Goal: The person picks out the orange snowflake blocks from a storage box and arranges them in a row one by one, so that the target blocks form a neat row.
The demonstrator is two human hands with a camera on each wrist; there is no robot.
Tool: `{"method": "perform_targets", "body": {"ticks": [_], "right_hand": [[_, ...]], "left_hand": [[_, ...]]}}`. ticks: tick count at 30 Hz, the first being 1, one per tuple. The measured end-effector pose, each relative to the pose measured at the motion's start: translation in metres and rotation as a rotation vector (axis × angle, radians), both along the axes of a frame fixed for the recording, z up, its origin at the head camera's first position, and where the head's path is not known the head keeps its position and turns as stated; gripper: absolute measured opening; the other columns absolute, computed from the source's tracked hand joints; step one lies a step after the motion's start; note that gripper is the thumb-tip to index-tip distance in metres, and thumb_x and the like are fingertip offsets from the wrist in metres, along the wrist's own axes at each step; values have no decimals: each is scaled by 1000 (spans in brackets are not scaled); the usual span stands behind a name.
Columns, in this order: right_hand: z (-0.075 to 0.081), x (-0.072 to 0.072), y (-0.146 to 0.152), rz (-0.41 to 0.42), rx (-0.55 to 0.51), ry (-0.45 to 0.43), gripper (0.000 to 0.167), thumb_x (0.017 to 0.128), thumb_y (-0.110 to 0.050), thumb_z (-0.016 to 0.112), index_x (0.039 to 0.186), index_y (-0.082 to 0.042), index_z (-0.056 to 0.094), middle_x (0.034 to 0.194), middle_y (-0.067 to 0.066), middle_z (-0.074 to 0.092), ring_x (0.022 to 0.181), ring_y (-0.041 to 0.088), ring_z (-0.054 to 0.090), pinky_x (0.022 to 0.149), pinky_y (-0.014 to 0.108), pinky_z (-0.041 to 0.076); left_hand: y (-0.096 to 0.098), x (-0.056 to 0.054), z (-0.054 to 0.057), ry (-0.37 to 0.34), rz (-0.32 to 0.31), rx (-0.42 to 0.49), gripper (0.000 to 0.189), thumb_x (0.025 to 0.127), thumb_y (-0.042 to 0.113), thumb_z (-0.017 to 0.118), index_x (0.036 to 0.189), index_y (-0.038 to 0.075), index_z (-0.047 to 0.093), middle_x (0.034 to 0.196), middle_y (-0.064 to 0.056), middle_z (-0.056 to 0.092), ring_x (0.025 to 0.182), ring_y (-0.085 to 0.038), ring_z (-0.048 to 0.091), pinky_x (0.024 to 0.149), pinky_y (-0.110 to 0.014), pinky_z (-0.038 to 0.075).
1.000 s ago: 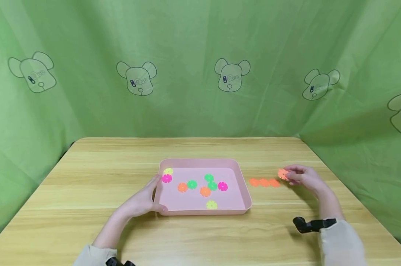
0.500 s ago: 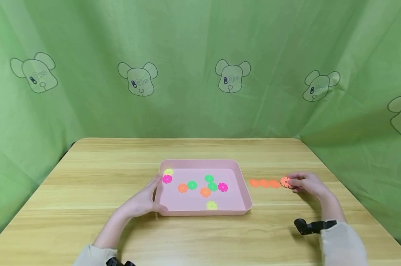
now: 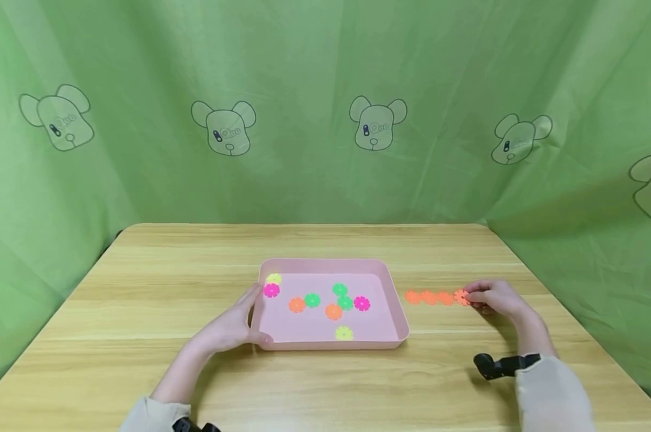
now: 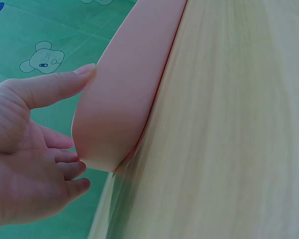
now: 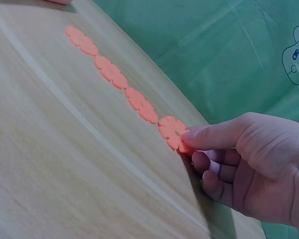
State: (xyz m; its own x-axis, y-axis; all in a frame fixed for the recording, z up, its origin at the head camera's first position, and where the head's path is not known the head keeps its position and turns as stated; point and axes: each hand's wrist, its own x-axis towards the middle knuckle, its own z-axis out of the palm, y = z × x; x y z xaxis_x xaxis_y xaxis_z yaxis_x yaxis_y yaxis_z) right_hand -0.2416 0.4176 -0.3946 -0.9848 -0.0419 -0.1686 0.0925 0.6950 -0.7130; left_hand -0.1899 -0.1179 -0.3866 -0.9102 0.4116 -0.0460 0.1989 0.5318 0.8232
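Pale wood-grain table [image 3: 168,270]: the left hand [image 3: 227,327] grips a pink rectangular tray [image 3: 330,345] of nine varicoloured notched discs [image 3: 312,300]; the right hand [image 3: 500,297] pinches an orange disc [image 5: 169,130].

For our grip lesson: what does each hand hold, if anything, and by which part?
Right hand: orange disc, by its edge. Left hand: tray, at its left end.

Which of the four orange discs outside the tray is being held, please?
The orange disc at the row's end farthest from the pink tray: the right hand pinches it, while the other three lie untouched.
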Motion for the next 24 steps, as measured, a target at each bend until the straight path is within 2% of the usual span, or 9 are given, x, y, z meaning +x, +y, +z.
{"method": "perform_targets", "body": {"ticks": [18, 24], "right_hand": [[-2, -2, 3, -2, 6, 8, 38, 91, -16, 58, 114, 14, 54, 80, 3, 58, 73, 14, 53, 62, 28, 49], [-2, -1, 3, 8, -23, 8, 38, 92, -15, 57, 115, 15, 53, 80, 4, 59, 73, 14, 54, 62, 28, 51]], "left_hand": [[0, 0, 2, -4, 6, -1, 105, 68, 16, 80, 146, -4, 13, 153, -20, 7, 139, -35, 5, 110, -52, 9], [0, 1, 2, -6, 6, 2, 105, 68, 16, 80, 146, -4, 12, 153, -20, 6, 139, -35, 5, 110, -52, 8]]}}
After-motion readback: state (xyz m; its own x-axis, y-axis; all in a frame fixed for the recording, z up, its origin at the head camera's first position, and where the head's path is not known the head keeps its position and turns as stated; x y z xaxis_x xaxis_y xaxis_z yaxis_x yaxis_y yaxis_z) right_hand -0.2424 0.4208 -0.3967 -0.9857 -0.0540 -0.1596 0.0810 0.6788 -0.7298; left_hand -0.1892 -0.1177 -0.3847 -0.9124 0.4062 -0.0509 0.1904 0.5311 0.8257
